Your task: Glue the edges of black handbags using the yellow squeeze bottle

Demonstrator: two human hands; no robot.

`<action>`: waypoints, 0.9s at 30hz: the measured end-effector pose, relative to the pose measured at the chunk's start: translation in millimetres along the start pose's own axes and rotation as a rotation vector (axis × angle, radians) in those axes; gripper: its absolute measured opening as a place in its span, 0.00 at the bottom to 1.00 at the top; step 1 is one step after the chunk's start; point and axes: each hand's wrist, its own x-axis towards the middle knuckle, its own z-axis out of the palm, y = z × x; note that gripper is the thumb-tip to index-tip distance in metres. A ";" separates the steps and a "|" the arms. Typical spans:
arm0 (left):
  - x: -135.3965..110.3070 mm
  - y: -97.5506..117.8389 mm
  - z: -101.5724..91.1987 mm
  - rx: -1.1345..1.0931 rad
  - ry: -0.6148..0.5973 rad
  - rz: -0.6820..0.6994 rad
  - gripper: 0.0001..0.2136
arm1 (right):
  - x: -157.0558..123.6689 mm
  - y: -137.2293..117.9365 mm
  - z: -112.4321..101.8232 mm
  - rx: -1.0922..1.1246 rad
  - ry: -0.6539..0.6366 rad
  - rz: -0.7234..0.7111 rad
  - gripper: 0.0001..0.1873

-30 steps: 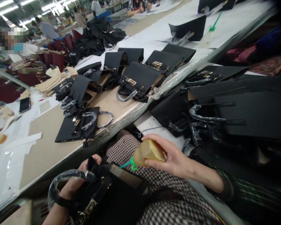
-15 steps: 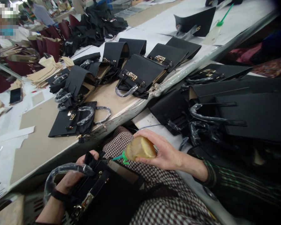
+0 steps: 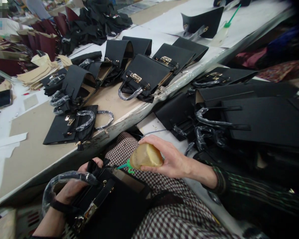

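Observation:
My right hand [image 3: 169, 159] is closed around a yellowish squeeze bottle [image 3: 146, 156] with a green nozzle [image 3: 126, 165]. The nozzle tip points at the upper edge of a black handbag [image 3: 117, 205] that rests on my checked lap. My left hand [image 3: 73, 187] grips that handbag at its left side, under a handle wrapped in clear plastic [image 3: 64, 181]. A gold clasp [image 3: 86, 214] shows on the bag's front strap.
Several black handbags [image 3: 139, 78] lie on the long worktable [image 3: 35, 156] ahead. More black bags [image 3: 251, 116] are stacked at my right. Dark red bags [image 3: 45, 41], cardboard pieces and a phone [image 3: 4, 98] lie at the far left. Another green-nozzled bottle [image 3: 220, 35] stands far back.
The view has drifted so the table's bags sit a little higher and further left. The bottle's nozzle has come closer to the bag's top edge. Both hands keep their hold.

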 end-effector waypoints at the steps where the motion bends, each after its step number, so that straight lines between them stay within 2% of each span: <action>1: -0.4 2.7 0.7 0.014 0.004 -0.003 0.12 | 0.6 -0.4 0.5 -0.003 -0.007 -0.004 0.32; 5: -3.3 7.4 1.4 0.043 0.009 -0.003 0.13 | -2.2 -1.7 -3.5 -0.018 -0.063 0.016 0.31; 11: -6.2 2.4 -0.5 0.016 -0.014 -0.010 0.16 | -12.5 -2.2 -13.4 -0.029 -0.101 0.037 0.29; 17: -4.0 3.3 1.8 -0.013 0.004 -0.035 0.16 | -23.2 -0.9 -15.6 -0.026 -0.132 0.113 0.31; 22: -1.7 -4.3 1.6 -0.043 0.025 -0.036 0.15 | -31.8 1.6 -17.1 -0.037 -0.189 0.175 0.30; 27: -4.4 -10.1 -2.8 -0.044 0.011 -0.028 0.15 | -40.0 7.1 -18.7 -0.061 -0.238 0.144 0.30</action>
